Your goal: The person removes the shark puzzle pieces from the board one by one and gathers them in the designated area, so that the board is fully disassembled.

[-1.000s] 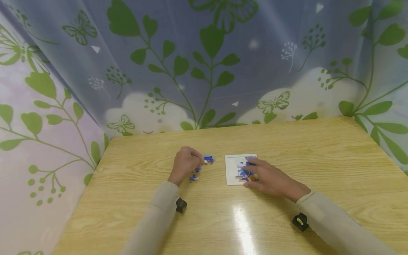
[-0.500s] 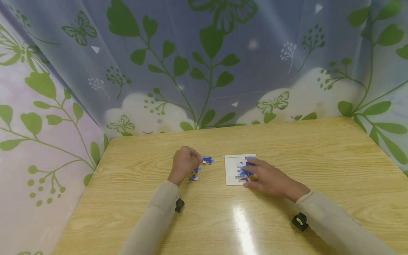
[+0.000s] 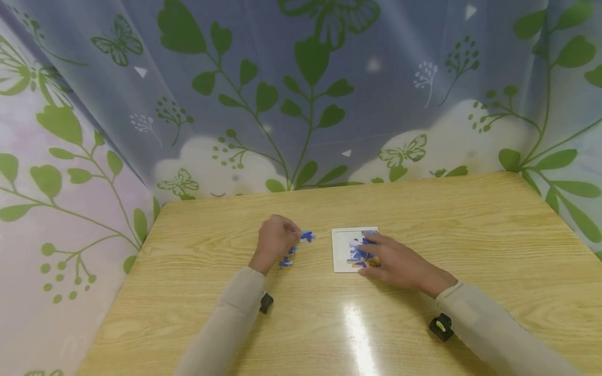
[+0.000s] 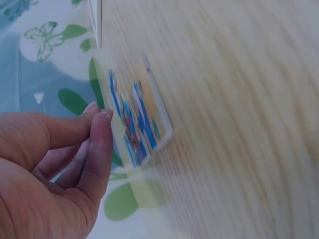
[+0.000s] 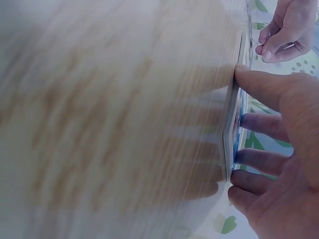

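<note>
Small blue jigsaw puzzle pieces (image 3: 286, 262) lie loose on the table, left of a square white puzzle tray (image 3: 342, 250). My left hand (image 3: 275, 243) is over them, thumb and forefinger together at the tips beside the farthest loose piece (image 3: 308, 236). Whether a piece sits between those fingertips is hidden. In the left wrist view the loose pieces (image 4: 144, 117) lie beyond the fingertips. With fingers spread and fairly straight, my right hand (image 3: 400, 261) rests on the tray's right side, partly covering the joined pieces (image 3: 359, 253). Its thumb (image 5: 259, 84) touches the tray edge.
The wooden table (image 3: 211, 224) runs back to a patterned curtain (image 3: 263, 104), which also hangs at both sides. A small black device is worn at each wrist, the right one (image 3: 442, 327) showing near the sleeve.
My left fingertips have shifted slightly, and the farthest loose piece beside them has moved a little. The right hand and tray look still.
</note>
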The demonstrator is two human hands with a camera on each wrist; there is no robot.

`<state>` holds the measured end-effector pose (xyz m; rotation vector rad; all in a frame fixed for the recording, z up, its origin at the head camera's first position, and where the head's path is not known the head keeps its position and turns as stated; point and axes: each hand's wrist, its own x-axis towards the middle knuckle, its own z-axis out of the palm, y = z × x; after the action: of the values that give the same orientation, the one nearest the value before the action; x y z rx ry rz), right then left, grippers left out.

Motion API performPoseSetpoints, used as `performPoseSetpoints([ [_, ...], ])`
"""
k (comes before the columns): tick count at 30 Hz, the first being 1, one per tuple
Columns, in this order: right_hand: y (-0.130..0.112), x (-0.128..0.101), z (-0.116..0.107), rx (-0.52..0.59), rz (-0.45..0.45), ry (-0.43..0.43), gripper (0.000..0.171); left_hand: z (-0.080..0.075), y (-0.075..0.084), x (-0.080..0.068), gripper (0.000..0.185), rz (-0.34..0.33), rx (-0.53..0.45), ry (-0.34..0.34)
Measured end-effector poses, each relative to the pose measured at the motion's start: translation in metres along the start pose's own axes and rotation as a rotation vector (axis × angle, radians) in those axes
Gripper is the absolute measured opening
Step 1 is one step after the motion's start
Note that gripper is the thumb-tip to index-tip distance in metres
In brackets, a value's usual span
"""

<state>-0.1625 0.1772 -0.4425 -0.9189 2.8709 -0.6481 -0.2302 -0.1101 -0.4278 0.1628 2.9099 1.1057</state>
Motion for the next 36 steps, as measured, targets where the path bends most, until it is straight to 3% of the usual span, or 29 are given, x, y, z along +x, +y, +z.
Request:
performPoseSetpoints([
  [13, -0.001, 0.005, 0.002, 0.063, 0.009, 0.012, 0.048, 0.022, 0.032, -0.005, 0.005, 0.122, -0.003, -0.131],
  [22, -0.005, 0.000, 0.006, 0.010, -0.032, 0.033, 0.039, 0.042, 0.047, -0.006, 0.005, 0.191, 0.030, -0.158],
  [36, -0.011, -0.011, 0.004, -0.002, -0.033, 0.029, 0.038, 0.064, 0.063, -0.007, 0.009, 0.159, 0.063, -0.170],
])
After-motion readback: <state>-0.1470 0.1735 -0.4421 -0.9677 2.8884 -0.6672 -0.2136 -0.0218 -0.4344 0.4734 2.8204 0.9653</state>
